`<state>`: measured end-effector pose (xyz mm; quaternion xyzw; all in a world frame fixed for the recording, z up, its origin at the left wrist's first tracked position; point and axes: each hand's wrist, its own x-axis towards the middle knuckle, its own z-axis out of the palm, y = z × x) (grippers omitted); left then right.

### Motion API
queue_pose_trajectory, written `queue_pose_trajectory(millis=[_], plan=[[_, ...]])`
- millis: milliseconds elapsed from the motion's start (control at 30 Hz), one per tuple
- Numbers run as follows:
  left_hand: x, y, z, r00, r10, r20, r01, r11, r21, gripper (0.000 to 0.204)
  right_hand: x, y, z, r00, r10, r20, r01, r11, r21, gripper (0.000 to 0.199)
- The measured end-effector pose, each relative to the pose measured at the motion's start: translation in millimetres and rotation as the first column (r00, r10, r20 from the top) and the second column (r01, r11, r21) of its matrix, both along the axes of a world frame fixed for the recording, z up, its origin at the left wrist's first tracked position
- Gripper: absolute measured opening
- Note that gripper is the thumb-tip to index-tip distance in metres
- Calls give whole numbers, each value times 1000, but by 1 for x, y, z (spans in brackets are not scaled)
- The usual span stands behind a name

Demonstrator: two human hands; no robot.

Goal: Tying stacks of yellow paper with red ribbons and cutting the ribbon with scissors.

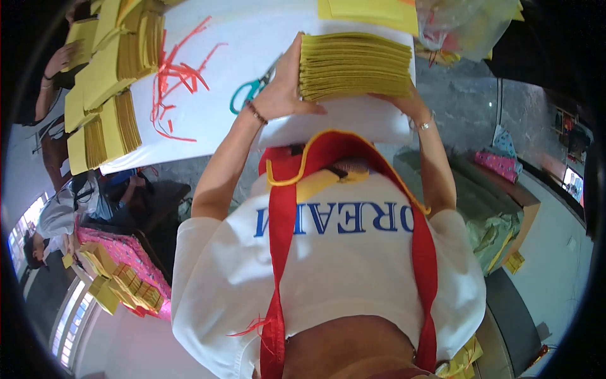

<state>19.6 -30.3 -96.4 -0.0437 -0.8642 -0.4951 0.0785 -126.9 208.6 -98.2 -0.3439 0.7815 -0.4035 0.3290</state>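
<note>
A thick stack of yellow paper sheets (355,66) stands at the near edge of the white table, its layered edges toward me. My left hand (287,85) presses against the stack's left end, thumb stretched out along the near side. At the right end, my right hand (404,103) grips the lower corner, with its fingers partly hidden under and behind the paper. The bundle is held between both hands. Just left of my left wrist lie scissors with teal handles (246,95), their blades partly covered by my hand.
Red plastic strips (183,74) are scattered over the white table (221,19). Yellow paper stacks (113,76) line its left side, where another person's hand (62,58) rests. More yellow sheets (369,9) and a clear plastic bag (467,22) are at the far right.
</note>
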Motion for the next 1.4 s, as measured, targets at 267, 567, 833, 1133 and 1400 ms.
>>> queue_pose_trajectory(millis=[267,567,833,1133,1400], plan=[[0,21,-34,998,60,0,-60,997,53,126,-5,15,-23,991,78,-111,-104,964,-243,99],[-7,24,-47,992,120,-39,-120,993,5,118,-2,8,-29,986,-41,162,66,985,-156,110],[-5,23,-47,972,230,45,-232,972,27,96,-3,-6,-12,956,-125,-265,32,944,-328,88],[4,13,26,1000,-16,-2,9,465,886,106,-5,17,-36,655,13,756,436,810,-392,61],[-6,63,27,952,265,-152,5,484,875,135,24,-12,-42,508,38,861,582,722,-375,61]])
